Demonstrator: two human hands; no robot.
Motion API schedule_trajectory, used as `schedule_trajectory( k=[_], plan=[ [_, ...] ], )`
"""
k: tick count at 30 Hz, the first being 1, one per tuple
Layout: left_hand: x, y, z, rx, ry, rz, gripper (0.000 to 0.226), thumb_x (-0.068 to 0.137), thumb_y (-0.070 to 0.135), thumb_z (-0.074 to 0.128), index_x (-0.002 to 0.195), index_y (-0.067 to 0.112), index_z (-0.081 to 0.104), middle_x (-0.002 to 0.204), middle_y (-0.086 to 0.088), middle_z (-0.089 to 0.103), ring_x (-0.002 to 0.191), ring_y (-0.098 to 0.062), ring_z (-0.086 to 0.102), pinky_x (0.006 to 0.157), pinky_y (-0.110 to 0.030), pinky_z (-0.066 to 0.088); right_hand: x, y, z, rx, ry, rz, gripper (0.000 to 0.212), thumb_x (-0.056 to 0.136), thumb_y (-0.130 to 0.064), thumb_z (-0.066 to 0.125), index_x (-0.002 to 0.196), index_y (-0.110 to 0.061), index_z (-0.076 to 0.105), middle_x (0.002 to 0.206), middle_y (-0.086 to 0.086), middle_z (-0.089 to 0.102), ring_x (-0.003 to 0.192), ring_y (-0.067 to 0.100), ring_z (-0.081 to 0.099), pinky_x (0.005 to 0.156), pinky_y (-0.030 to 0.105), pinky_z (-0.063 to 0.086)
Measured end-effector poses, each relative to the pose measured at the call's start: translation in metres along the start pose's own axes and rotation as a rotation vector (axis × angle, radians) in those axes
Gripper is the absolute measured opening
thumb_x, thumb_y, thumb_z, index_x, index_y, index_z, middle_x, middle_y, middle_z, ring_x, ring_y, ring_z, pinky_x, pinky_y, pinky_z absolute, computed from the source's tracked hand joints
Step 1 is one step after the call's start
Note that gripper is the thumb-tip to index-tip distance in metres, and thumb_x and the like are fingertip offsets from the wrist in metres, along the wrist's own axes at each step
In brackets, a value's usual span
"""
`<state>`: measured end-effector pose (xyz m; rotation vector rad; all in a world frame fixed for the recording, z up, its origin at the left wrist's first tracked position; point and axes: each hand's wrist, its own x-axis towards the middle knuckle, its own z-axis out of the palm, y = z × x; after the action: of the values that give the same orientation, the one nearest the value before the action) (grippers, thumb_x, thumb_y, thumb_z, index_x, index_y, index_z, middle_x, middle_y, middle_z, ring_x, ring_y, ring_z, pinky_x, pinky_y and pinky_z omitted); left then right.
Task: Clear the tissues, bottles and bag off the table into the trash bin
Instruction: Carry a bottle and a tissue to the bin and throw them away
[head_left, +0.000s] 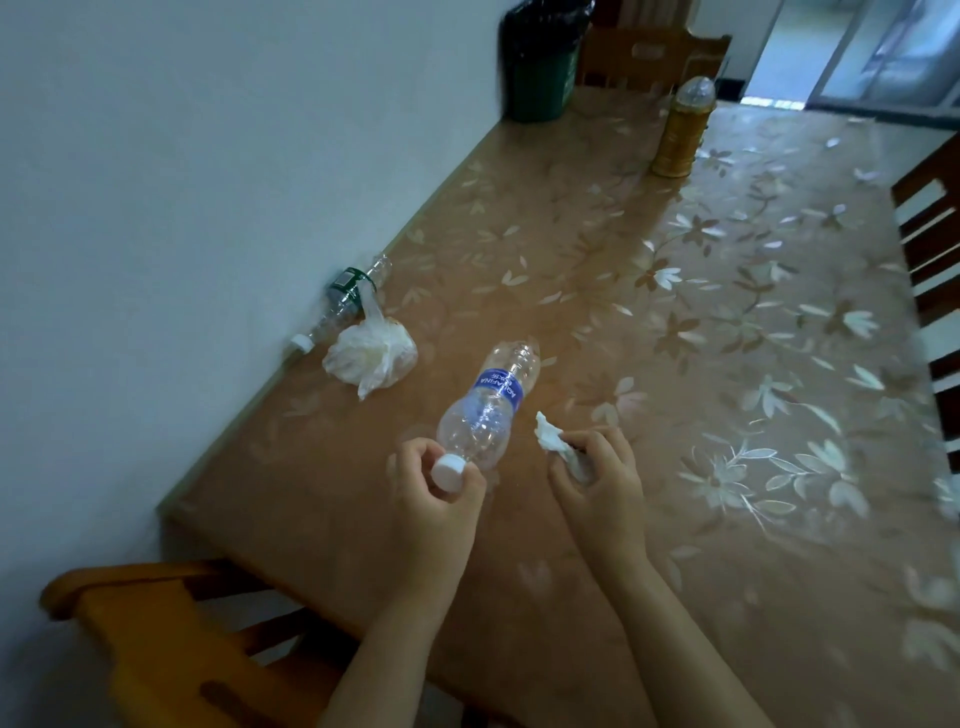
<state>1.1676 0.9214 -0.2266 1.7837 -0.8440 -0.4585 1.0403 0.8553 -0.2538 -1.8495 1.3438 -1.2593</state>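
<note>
— Clear plastic nearest of all: the left hand (436, 493) has its fingers curled round the white-capped neck of the blue-label bottle (488, 410), which points away over the table (571, 249); the right hand (597, 483) is closed on a crumpled tissue (553, 439), one end poking out above the fingers.

— So how much is left?

— Both of those are lifted but not yet binned; further back, by the wall, a knotted white bag (371, 353) lies on the table, touching a green-label bottle (345, 301) on its side.

— And the bin?

— A green trash bin (543, 67) with a black liner stands at the far end; a gold container (680, 130) stands near it; I judge the job barely under way.
</note>
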Motion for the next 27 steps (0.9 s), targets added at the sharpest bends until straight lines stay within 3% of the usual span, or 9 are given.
schedule_trajectory(
  k=[5,10,15,19,24,27],
  plan=[
    [-0.027,0.005,-0.022,-0.042,-0.033,0.043,0.025,0.075,0.015,0.065,0.085,0.027,0.046,0.096,-0.014,0.055,0.071,-0.021,0.056,0.050,-0.016,0.043,-0.029,-0.020,-0.029,-0.036,0.083,-0.062,0.014,0.068,0.000,0.065,0.081,-0.007,0.063,0.081,-0.002,0.053,0.073,0.018,0.054,0.066,0.008,0.037],
    [-0.065,0.007,-0.036,-0.019,-0.094,0.053,0.023,0.077,0.004,0.065,0.090,0.014,0.049,0.097,-0.011,0.051,0.071,-0.008,0.050,0.053,-0.007,0.042,-0.076,-0.034,-0.056,-0.021,0.057,-0.043,0.012,0.070,-0.009,0.063,0.082,-0.009,0.063,0.081,-0.011,0.050,0.073,0.009,0.049,0.065,0.007,0.036],
    [-0.101,0.001,-0.038,-0.038,-0.215,0.071,0.023,0.078,0.008,0.063,0.087,0.020,0.046,0.095,-0.008,0.052,0.064,0.006,0.050,0.051,-0.009,0.042,-0.118,-0.036,-0.087,-0.088,0.076,-0.021,0.013,0.070,-0.008,0.064,0.083,-0.009,0.063,0.081,0.001,0.054,0.074,0.011,0.051,0.067,0.009,0.039],
    [-0.128,0.007,-0.025,-0.051,-0.308,0.105,0.024,0.077,0.005,0.060,0.083,0.023,0.046,0.093,-0.008,0.052,0.067,0.007,0.049,0.053,-0.007,0.039,-0.144,-0.032,-0.123,-0.149,0.144,0.011,0.012,0.071,-0.007,0.063,0.082,-0.007,0.063,0.080,0.001,0.055,0.073,0.009,0.049,0.069,0.007,0.037],
    [-0.160,0.025,0.011,-0.095,-0.474,0.173,0.024,0.072,0.016,0.062,0.080,0.030,0.045,0.092,-0.007,0.051,0.069,0.000,0.048,0.054,-0.009,0.040,-0.173,-0.019,-0.175,-0.243,0.271,0.087,0.012,0.072,-0.009,0.064,0.083,-0.006,0.064,0.082,0.004,0.057,0.073,0.016,0.054,0.067,0.011,0.042],
    [-0.178,0.041,0.035,-0.119,-0.555,0.197,0.030,0.071,0.007,0.065,0.079,0.029,0.046,0.091,-0.004,0.050,0.070,-0.009,0.049,0.055,-0.011,0.042,-0.185,-0.011,-0.204,-0.255,0.385,0.135,0.017,0.075,-0.020,0.059,0.084,-0.007,0.064,0.082,0.005,0.059,0.073,0.013,0.054,0.068,0.011,0.043]
  ],
)
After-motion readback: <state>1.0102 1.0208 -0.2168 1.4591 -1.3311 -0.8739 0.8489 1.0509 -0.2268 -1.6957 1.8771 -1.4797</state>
